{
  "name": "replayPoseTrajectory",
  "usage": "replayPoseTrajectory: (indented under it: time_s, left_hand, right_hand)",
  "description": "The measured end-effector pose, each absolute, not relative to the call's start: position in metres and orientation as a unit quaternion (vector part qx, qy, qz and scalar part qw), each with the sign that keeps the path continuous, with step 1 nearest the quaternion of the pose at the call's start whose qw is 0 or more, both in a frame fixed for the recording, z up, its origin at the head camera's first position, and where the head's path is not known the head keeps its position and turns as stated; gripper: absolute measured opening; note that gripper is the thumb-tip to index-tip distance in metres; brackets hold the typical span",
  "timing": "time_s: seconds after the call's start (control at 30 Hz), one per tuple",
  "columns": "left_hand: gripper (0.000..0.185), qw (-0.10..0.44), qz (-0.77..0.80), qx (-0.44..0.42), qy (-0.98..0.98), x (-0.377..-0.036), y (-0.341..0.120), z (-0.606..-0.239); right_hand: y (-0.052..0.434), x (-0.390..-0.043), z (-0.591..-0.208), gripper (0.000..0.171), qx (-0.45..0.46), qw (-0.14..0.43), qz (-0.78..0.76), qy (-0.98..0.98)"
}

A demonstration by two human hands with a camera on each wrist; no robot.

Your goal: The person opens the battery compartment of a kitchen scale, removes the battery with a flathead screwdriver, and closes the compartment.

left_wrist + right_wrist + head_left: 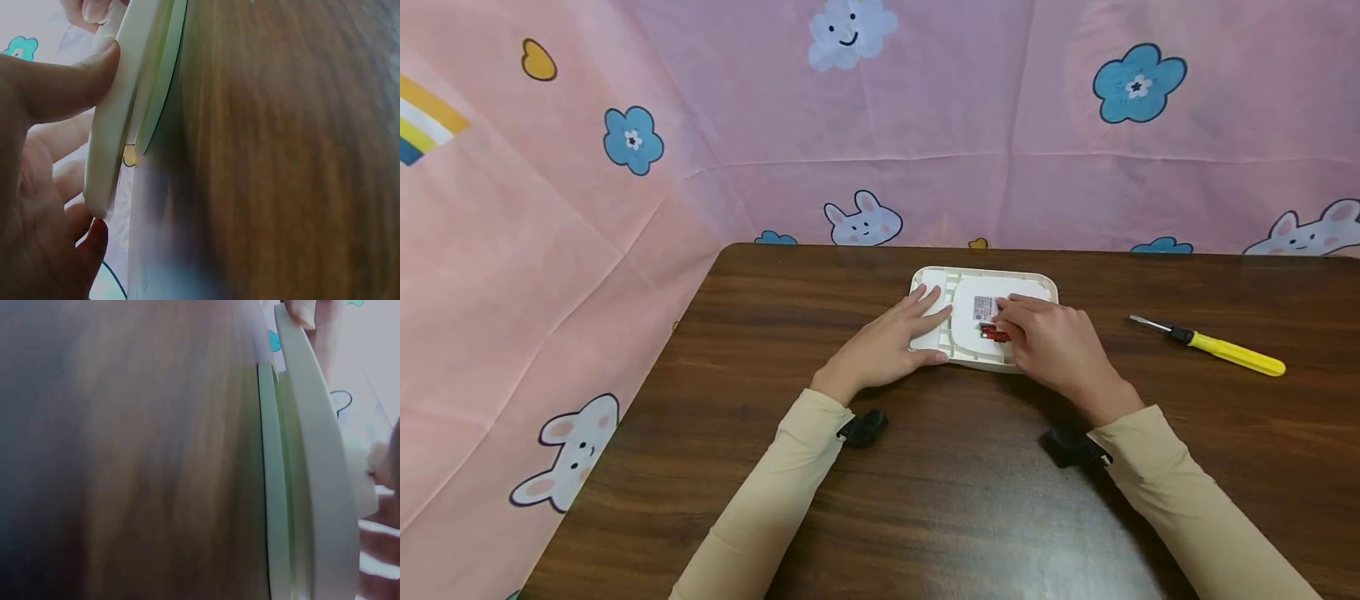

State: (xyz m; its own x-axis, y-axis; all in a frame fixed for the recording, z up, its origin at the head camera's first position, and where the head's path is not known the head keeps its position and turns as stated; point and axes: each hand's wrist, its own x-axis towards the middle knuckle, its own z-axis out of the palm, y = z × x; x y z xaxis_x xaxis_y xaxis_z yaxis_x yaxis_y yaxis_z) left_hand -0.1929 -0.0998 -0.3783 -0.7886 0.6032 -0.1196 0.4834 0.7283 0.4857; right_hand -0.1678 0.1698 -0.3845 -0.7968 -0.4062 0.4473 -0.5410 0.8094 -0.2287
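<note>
A white flat device [936,333], which looks like a kitchen scale, lies underside up on the table, a grey label and red batteries [992,333] showing in its raised middle panel. My left hand [895,342] rests on its left end with fingers spread and fairly straight. In the left wrist view the left thumb [100,78] presses against the side wall. Over the right half, my right hand [1052,342] bends its fingers down at the batteries. Its fingertips are right at the battery slot and partly hidden; I cannot tell whether they pinch a battery.
A yellow-handled screwdriver [1232,352] lies to the right on the dark wooden table [925,500], its tip toward the device. Behind and along the left hangs a pink patterned cloth [737,100]. Each wrist carries a small black camera [863,428].
</note>
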Motion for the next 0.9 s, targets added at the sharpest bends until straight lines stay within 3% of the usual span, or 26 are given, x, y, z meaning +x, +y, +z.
replayPoseTrajectory:
  time_s: [0.1,0.3,0.57,0.9]
  left_hand:
    - [0.073,0.135,0.222,0.296,0.919,-0.194,-0.101,-0.379]
    - [0.073,0.14,0.225,0.297,0.918,-0.193,-0.101,-0.38]
    - [0.073,0.137,0.223,0.298,0.918,-0.194,-0.101,-0.378]
    - [0.073,0.14,0.226,0.295,0.918,-0.193,-0.104,-0.38]
  right_hand:
    - [0.172,-0.169,-0.383,0.011,0.227,0.201,0.212,-0.929]
    - [0.185,-0.173,-0.375,0.015,0.167,0.176,0.239,-0.94]
    - [0.23,-0.183,-0.362,0.026,0.061,0.067,0.276,-0.957]
    - [0.275,-0.189,-0.35,0.03,0.05,-0.107,0.191,-0.974]
